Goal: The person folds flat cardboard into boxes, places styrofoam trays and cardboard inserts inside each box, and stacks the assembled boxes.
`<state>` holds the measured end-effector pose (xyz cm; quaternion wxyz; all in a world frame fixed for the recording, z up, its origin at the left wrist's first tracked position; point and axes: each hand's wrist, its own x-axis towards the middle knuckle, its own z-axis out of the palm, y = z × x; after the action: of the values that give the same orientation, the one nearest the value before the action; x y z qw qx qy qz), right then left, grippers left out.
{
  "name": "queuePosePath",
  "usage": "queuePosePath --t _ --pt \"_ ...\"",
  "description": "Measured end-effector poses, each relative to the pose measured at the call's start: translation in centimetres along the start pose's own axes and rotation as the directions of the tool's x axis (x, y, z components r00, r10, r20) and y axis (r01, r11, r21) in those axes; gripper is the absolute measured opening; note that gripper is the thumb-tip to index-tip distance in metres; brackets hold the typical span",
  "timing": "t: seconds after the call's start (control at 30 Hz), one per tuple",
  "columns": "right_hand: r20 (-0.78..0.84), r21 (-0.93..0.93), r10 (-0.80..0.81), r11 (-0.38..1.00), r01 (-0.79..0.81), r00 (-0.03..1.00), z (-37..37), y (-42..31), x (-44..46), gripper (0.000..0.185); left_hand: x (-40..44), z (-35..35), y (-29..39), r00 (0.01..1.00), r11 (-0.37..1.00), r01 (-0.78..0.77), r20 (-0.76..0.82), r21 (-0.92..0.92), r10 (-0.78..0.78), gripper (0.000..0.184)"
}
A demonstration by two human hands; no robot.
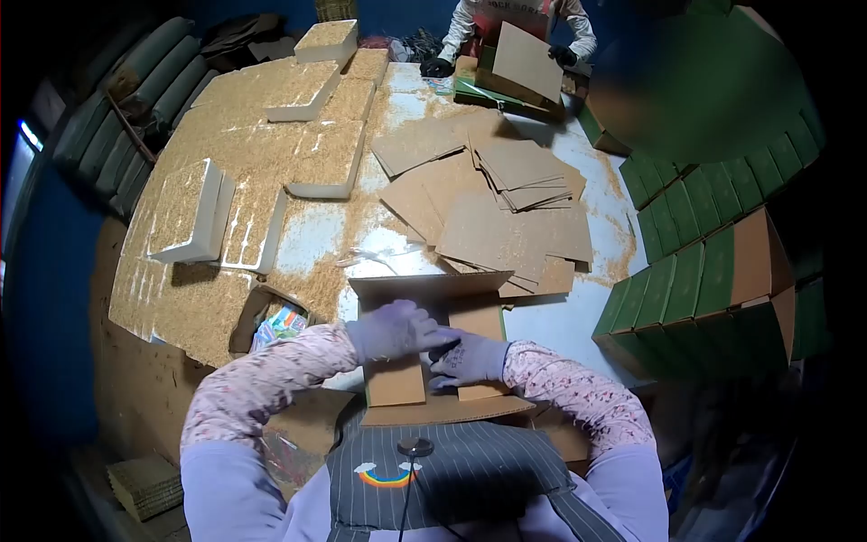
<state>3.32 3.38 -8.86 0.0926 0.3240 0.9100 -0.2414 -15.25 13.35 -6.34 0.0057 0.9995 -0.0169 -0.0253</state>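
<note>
An open cardboard box [397,382] with its flaps spread lies at the table's near edge, against my striped apron. My left hand [397,330], in a pale purple glove, is over the box's left part, its fingers bent and reaching toward the right hand. My right hand [470,359], gloved the same way, is over the middle of the box, fingers pointing left. The fingertips of the two hands meet or overlap there. Whatever lies between them is too small or hidden to make out.
Flat cardboard sheets [515,226] lie beyond the box. Grain-covered white blocks [190,212] fill the table's left. A small carton [248,321] holds colourful packets. Green boxes [677,289] stand at right. Across the table, a person in black gloves handles a box [526,65].
</note>
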Motion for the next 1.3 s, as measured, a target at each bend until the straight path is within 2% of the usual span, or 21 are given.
queuePosePath --t 0.03,0.1,0.17,0.23,0.3,0.37,0.4,0.43,0.5,0.57,0.67,0.7,0.77,0.87,0.9,0.93,0.97,1.07,1.17,1.23,1.3 --pt "-0.066 0.003 -0.040 0.999 0.040 0.997 1.1 0.6 -0.3 0.039 0.7 2.6 -0.6 0.967 0.983 -0.154 -0.192 0.099 0.171 0.061" --pt "-0.436 -0.017 -0.021 1.000 0.014 0.900 0.8 0.9 -3.8 0.039 1.0 2.8 -1.5 0.851 0.957 0.250 -0.506 0.148 -0.144 0.053" --pt "-0.415 0.142 0.161 0.984 -0.111 0.895 1.3 1.4 -9.1 0.052 1.0 4.8 -3.2 0.508 0.761 0.644 -0.695 -0.086 -0.509 0.077" --pt "-0.323 0.110 0.230 0.973 -0.205 0.918 0.3 -0.5 -11.7 0.060 0.6 4.6 -3.7 0.414 0.671 0.734 -0.716 -0.103 -0.562 0.081" --pt "-0.225 0.091 0.306 0.952 -0.293 0.925 1.0 -1.2 -12.3 0.069 1.2 5.4 -3.6 0.458 0.689 0.725 -0.743 -0.005 -0.488 0.072" --pt "-0.376 0.787 0.644 0.601 -0.137 0.666 2.4 1.5 -11.1 0.089 -0.2 1.9 -3.3 0.552 0.759 0.649 -0.648 -0.062 -0.525 0.054" --pt "-0.270 0.911 0.850 0.378 -0.168 0.452 2.6 2.0 -10.0 0.092 -1.2 0.2 -2.7 0.613 0.835 0.526 -0.610 -0.159 -0.502 0.049" --pt "-0.352 0.818 0.861 0.474 -0.326 0.367 3.5 3.2 -9.7 0.088 -2.3 -1.1 -2.0 0.670 0.883 0.393 -0.577 -0.258 -0.467 0.044" --pt "-0.030 0.988 0.802 -0.067 0.141 0.596 4.7 5.0 -9.2 0.085 -4.7 -0.8 0.8 0.848 0.896 0.133 -0.420 -0.423 -0.324 0.063" --pt "0.066 0.995 0.796 -0.101 0.025 0.601 4.0 5.3 -9.1 0.080 -5.9 2.0 3.2 0.960 0.951 0.043 -0.251 -0.305 -0.124 0.073" --pt "-0.125 0.952 0.797 0.263 -0.154 0.590 0.2 5.5 -9.2 0.079 -6.6 5.7 -0.9 0.947 0.985 0.120 -0.285 -0.124 -0.151 0.072" --pt "-0.231 0.949 0.770 0.314 -0.038 0.595 -2.6 4.8 -10.0 0.081 -6.6 4.9 -2.6 0.846 0.894 0.171 -0.403 -0.414 -0.349 0.058" --pt "-0.392 0.918 0.699 0.253 0.306 0.598 -4.0 5.4 -10.9 0.073 -4.9 6.8 -2.9 0.371 0.107 -0.135 -0.151 -0.985 -0.916 0.033" --pt "-0.316 0.929 0.849 0.367 -0.042 0.424 -1.2 9.2 -6.9 0.037 -3.2 20.6 -5.4 0.322 0.271 0.721 -0.037 -0.637 -0.946 0.036" --pt "-0.372 0.840 0.854 0.477 -0.260 0.363 3.1 12.0 -6.1 0.029 -2.9 21.9 -4.6 0.389 0.280 0.772 0.077 -0.570 -0.918 0.035" --pt "-0.275 0.953 0.927 0.298 -0.056 0.256 6.7 13.7 -5.2 0.027 -3.1 25.9 -4.4 0.489 0.440 0.750 -0.033 -0.493 -0.871 0.036" --pt "-0.334 0.943 0.904 0.325 0.077 0.269 5.5 12.7 -4.9 0.028 -3.7 21.7 -3.8 0.423 0.208 0.791 0.269 -0.575 -0.865 0.041" --pt "-0.270 0.957 0.941 0.285 -0.051 0.205 6.6 12.5 -6.1 0.028 -10.5 8.7 -4.8 0.052 0.091 0.505 -0.075 -0.858 -0.996 0.060" --pt "-0.363 0.925 0.918 0.376 -0.058 0.160 7.1 11.0 -5.9 0.031 -22.6 4.4 -11.8 -0.607 0.128 0.302 -0.294 -0.945 -0.738 0.062" --pt "-0.237 0.955 0.961 0.257 -0.145 0.141 5.2 9.3 -5.3 0.035 -30.2 5.8 -17.3 -0.883 0.243 -0.089 -0.036 -0.966 -0.467 0.085" --pt "-0.313 0.940 0.946 0.322 -0.112 0.086 4.7 8.7 -4.1 0.030 -38.9 14.1 -24.2 -0.810 0.037 -0.507 0.461 -0.861 -0.362 0.103"
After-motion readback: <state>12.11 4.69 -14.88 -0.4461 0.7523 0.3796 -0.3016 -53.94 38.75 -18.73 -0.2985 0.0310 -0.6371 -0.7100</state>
